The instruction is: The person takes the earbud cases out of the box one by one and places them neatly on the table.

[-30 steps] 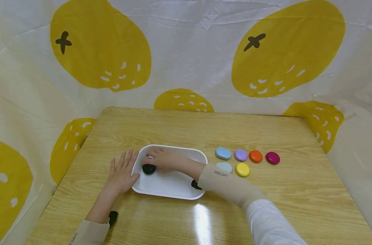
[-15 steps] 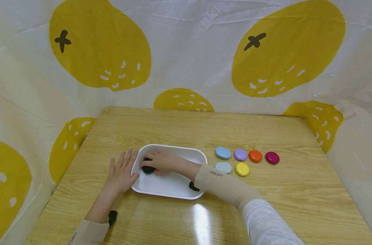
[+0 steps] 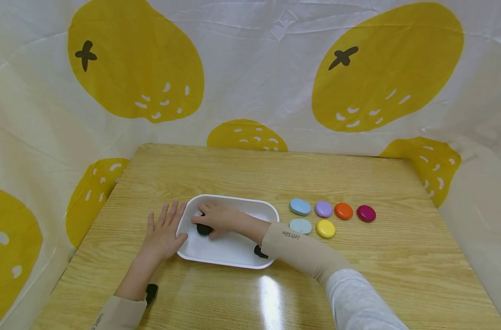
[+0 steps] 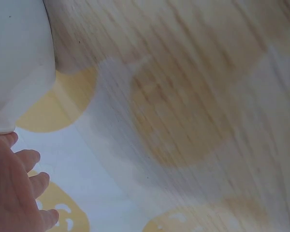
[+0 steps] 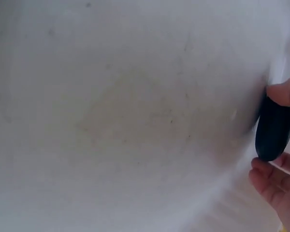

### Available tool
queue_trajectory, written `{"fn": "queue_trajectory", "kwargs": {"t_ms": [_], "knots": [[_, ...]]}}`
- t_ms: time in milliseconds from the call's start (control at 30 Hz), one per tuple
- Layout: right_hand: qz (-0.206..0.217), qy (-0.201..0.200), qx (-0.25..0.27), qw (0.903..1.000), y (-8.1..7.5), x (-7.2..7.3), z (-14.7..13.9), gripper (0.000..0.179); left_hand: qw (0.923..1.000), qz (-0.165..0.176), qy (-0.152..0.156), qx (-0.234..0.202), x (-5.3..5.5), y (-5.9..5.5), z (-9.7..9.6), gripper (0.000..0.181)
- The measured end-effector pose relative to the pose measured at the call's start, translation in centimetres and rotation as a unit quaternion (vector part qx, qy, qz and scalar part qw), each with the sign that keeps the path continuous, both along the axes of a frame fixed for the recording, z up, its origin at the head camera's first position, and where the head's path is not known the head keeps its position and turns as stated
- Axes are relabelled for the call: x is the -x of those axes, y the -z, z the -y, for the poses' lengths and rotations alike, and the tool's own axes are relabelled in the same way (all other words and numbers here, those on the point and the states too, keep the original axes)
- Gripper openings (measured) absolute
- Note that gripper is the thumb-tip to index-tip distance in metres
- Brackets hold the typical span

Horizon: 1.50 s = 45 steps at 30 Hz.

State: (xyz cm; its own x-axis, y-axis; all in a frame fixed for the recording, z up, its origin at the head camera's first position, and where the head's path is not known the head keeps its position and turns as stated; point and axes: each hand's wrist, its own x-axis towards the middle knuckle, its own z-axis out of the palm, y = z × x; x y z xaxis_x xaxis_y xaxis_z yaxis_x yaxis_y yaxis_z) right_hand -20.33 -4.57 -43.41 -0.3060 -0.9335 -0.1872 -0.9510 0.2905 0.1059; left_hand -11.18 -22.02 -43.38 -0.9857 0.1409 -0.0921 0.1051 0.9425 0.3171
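Observation:
A smooth, rounded black piece (image 3: 204,228) is held inside the white tray (image 3: 230,263), near its left end. My right hand (image 3: 223,219) reaches in from the right and grips it between thumb and fingers. Seen from the right wrist, the black piece (image 5: 274,128) stands on edge close to the tray's white surface, thumb above and fingertips below. My left hand (image 3: 164,236) lies with fingers spread at the tray's left rim, holding nothing. In the left wrist view its fingers (image 4: 31,159) reach out beside the tray wall (image 4: 21,63).
Right of the tray lie a blue oval piece (image 3: 300,206), a pale blue oval one (image 3: 301,226) and round pieces in purple (image 3: 324,209), orange (image 3: 343,211), magenta (image 3: 366,213) and yellow (image 3: 325,228). A lemon-print curtain (image 3: 254,68) rises behind the wooden table (image 3: 242,169).
My right fingers have closed round the black piece, which has shifted slightly to the right and tipped up. My left hand and the tray have hardly moved.

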Motion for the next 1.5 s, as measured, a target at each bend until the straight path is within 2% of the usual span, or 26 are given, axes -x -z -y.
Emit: {"fn": "queue_trajectory", "kwargs": {"t_ms": [200,400,533,633,767,900,1033,1133,1333,1500], "knots": [[0.013,0.025,-0.007,0.9996,-0.8,-0.2,-0.3,0.060,1.0000,-0.004,0.000,0.004,0.0,0.0,0.1,0.074],[0.043,0.076,0.015,0.9961,-4.5,-0.7,-1.9,0.059,1.0000,-0.004,-0.002,0.000,0.1,0.1,0.2,0.074],[0.039,0.088,0.062,0.9934,-6.9,-0.9,-4.2,0.057,1.0000,0.001,-0.002,-0.005,0.0,0.1,0.1,0.075],[0.045,0.103,0.112,0.9873,-8.2,-0.9,-6.4,0.054,1.0000,-0.001,-0.003,-0.006,0.0,0.0,0.1,0.075],[0.037,0.121,0.178,0.9759,-8.9,-0.7,-9.8,0.048,1.0000,-0.005,-0.002,-0.008,-0.1,0.0,0.2,0.075],[0.015,0.141,0.226,0.9636,-8.6,-0.6,-13.3,0.048,0.9999,-0.005,-0.001,-0.012,0.0,0.0,0.1,0.075],[0.028,0.200,0.251,0.9468,-8.0,-1.1,-16.8,0.052,0.9999,-0.001,0.000,-0.014,0.0,0.0,0.0,0.075],[0.050,0.257,0.262,0.9291,-7.5,-1.7,-19.5,0.053,1.0000,0.000,0.000,-0.009,0.0,0.0,0.0,0.075],[0.085,0.374,0.278,0.8807,-5.9,-2.7,-24.7,0.054,0.9999,0.000,-0.001,-0.014,0.0,-0.1,0.0,0.075],[0.070,0.447,0.285,0.8454,-4.1,-3.3,-28.1,0.056,0.9998,0.002,-0.001,-0.018,0.0,-0.2,0.0,0.074]]}}
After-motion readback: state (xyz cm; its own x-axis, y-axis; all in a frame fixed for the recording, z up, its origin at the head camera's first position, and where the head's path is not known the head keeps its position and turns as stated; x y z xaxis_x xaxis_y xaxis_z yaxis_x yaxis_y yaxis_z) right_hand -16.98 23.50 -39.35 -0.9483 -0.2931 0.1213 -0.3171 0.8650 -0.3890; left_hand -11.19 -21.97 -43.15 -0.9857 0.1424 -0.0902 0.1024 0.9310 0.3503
